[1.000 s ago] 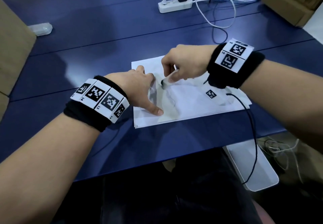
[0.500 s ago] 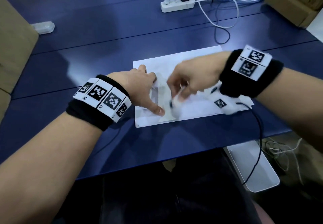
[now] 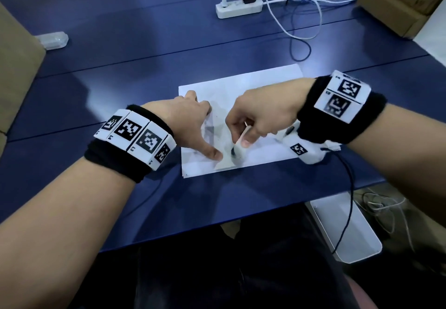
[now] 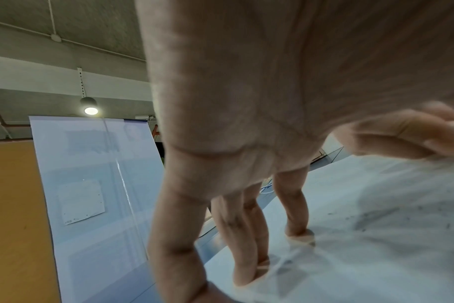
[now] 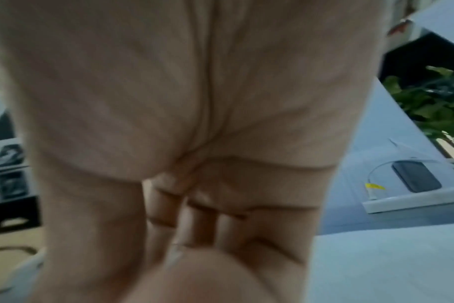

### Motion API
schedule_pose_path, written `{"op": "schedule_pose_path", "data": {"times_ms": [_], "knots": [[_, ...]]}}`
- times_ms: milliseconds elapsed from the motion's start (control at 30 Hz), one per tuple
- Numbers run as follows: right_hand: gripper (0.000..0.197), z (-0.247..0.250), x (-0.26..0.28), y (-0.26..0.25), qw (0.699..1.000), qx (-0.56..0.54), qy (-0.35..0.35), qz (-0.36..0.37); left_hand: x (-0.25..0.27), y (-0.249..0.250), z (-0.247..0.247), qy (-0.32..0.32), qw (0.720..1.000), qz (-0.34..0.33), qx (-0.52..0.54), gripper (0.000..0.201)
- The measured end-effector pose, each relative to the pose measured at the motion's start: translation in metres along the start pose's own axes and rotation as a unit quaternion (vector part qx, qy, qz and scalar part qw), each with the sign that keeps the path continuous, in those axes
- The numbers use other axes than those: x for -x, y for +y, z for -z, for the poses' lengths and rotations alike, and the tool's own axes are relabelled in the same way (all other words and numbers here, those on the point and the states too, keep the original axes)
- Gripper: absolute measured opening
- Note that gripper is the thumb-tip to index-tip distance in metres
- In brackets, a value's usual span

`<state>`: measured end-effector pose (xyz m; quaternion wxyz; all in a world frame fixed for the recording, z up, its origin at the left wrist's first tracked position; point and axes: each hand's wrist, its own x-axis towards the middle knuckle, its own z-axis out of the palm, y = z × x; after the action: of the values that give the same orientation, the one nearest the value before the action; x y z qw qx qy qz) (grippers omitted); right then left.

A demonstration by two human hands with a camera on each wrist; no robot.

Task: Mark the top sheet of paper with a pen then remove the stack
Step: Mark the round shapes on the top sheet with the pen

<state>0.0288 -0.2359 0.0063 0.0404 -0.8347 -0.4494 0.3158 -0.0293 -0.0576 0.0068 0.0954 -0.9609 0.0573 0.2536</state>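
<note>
A stack of white paper point(image 3: 260, 84) lies on the blue table point(image 3: 120, 79); its top sheet is creased and carries faint dark marks. My left hand point(image 3: 193, 125) presses the sheet's left part with straight, spread fingers point(image 4: 296, 205), thumb toward the near edge. My right hand point(image 3: 255, 115) pinches a white pen point(image 3: 237, 148), whose dark tip points down at the paper near the stack's front edge, just right of the left thumb. In the right wrist view the curled fingers point(image 5: 194, 225) hide the pen, with the paper point(image 5: 389, 266) beyond them.
A white power strip point(image 3: 239, 7) with plugs and looping cables sits at the back. A cardboard box point(image 3: 398, 7) stands back right, brown board point(image 3: 14, 55) at the left, a small pale case point(image 3: 53, 39) nearby. A white bin point(image 3: 345, 231) stands below the table's near edge.
My right hand has drawn the pen from the middle of the sheet toward the stack's near edge. The left hand has stayed pressed on the paper.
</note>
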Motion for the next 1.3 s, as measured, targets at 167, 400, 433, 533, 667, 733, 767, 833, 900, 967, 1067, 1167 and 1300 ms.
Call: {"op": "schedule_pose_path", "data": {"times_ms": [167,400,433,533,667,733,767,833,900,967,1067,1167,1300], "knots": [[0.011,0.022,-0.012,0.011,0.988,0.041,0.132,-0.067,0.002,0.003,0.007,-0.009,1.000,0.004,-0.001,0.110],[0.009,0.003,-0.004,-0.002,1.000,0.005,0.002,0.008,0.002,0.002,0.004,-0.004,1.000,0.001,0.003,0.110],[0.008,0.006,-0.006,0.000,1.000,0.010,0.026,0.007,0.002,0.003,0.004,-0.004,1.000,0.000,0.003,0.109],[0.012,0.022,-0.013,0.013,0.991,0.026,0.125,-0.041,0.002,0.002,0.005,-0.002,1.000,-0.001,0.006,0.104],[0.007,0.016,-0.008,0.013,0.997,0.003,0.081,-0.011,0.000,-0.001,0.002,-0.003,1.000,0.002,0.015,0.107],[0.008,0.007,-0.003,0.007,1.000,-0.018,0.002,0.009,0.000,0.000,0.001,-0.003,1.000,0.002,0.016,0.107],[0.007,0.005,-0.002,0.006,1.000,-0.018,-0.018,0.013,-0.001,0.000,0.001,-0.002,1.000,0.002,0.016,0.107],[0.006,0.009,-0.004,0.009,1.000,-0.004,0.012,0.007,0.000,0.002,0.002,-0.004,1.000,0.001,0.013,0.108],[0.009,0.018,-0.009,0.015,0.996,0.018,0.079,-0.026,0.000,0.002,0.003,-0.004,1.000,0.002,0.015,0.107],[0.013,0.021,-0.010,0.019,0.990,0.030,0.131,-0.039,0.000,0.001,0.003,-0.002,1.000,0.002,0.016,0.108],[0.008,0.009,-0.001,0.013,0.996,0.014,0.082,-0.012,-0.001,0.000,0.002,-0.004,1.000,0.005,0.014,0.108],[0.007,-0.001,0.005,0.005,1.000,-0.002,0.004,-0.005,0.000,0.002,0.002,-0.005,1.000,0.008,0.012,0.108],[0.010,0.014,-0.002,0.015,0.994,0.025,0.095,-0.040,0.000,0.002,0.003,-0.004,1.000,0.009,0.013,0.110]]}}
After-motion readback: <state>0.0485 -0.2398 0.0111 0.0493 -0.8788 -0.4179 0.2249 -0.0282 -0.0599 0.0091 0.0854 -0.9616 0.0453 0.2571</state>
